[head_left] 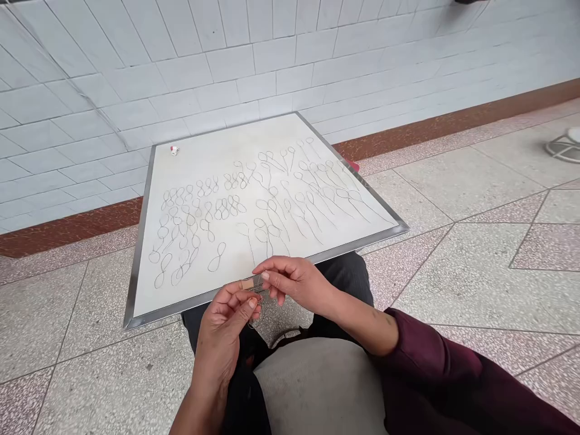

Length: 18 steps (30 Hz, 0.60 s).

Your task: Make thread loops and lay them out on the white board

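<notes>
My left hand pinches a thin dark wire between thumb and fingers, just in front of the table's near edge. Close beside it, my right hand grips the same wire with thumb and forefinger. The wire looks curved between the fingertips, but its exact shape is partly hidden. A tan bandage wraps one left finger. On the white table lie several figure-eight wires at the left. Several single-loop wires with long straight tails spread over the right side.
The table has a metal rim and stands against a white tiled wall. A small white and red object sits at its far left corner. A round stool-like object stands on the stone floor at the far right.
</notes>
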Tool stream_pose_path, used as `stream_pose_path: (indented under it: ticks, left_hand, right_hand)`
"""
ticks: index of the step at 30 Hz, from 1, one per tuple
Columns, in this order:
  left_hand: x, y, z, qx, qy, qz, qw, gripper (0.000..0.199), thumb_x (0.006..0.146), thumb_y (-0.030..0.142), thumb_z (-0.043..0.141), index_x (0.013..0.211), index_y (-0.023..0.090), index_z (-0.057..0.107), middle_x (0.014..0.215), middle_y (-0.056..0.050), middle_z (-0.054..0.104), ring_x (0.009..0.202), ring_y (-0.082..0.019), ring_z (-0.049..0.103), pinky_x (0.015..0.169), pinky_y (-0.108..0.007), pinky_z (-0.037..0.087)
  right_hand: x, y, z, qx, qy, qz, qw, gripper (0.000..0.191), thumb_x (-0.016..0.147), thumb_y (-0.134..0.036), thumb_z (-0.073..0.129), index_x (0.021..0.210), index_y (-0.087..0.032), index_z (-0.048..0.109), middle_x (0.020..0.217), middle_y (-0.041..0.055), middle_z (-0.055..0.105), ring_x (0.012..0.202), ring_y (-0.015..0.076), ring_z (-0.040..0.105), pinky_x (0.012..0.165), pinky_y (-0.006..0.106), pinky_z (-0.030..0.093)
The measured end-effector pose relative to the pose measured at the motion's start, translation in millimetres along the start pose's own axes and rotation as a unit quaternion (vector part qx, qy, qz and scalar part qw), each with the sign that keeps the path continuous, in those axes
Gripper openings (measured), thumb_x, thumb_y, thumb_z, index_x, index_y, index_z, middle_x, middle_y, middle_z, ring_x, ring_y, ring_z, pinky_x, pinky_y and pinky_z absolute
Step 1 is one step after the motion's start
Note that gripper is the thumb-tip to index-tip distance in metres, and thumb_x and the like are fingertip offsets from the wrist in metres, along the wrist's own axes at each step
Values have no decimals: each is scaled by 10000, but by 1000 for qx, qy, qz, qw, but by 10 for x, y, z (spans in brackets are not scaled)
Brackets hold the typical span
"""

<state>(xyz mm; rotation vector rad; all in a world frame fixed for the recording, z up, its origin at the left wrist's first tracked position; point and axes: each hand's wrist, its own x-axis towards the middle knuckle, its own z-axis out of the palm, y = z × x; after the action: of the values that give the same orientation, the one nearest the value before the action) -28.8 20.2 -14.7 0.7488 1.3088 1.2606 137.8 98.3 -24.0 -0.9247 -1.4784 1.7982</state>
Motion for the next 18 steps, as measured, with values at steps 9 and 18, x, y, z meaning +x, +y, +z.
stream_pose_path:
  ticks: [9, 18]
  left_hand:
    - [-47, -1, 29, -15, -16, -11, 1000, 290, 741, 352, 819, 973, 187, 761, 804, -43, 726, 698, -148, 641, 657, -263, 528]
    - [-64, 38, 51, -3, -33, -45, 998, 335, 740, 287, 829, 1042, 189, 721, 774, -29, 745, 692, -128, 622, 701, -252, 503]
  right_hand:
    - [-14, -22, 19, -11, -18, -22, 1000, 185, 913, -326, 627, 1031, -211, 713, 699, -25, 640, 610, 98, 595, 538, 210, 509]
    - [-20, -69, 28, -55, -56, -59, 995, 183, 933, -277, 599, 1048, -227, 733, 826, -1, 687, 746, 122, 633, 654, 237, 521]
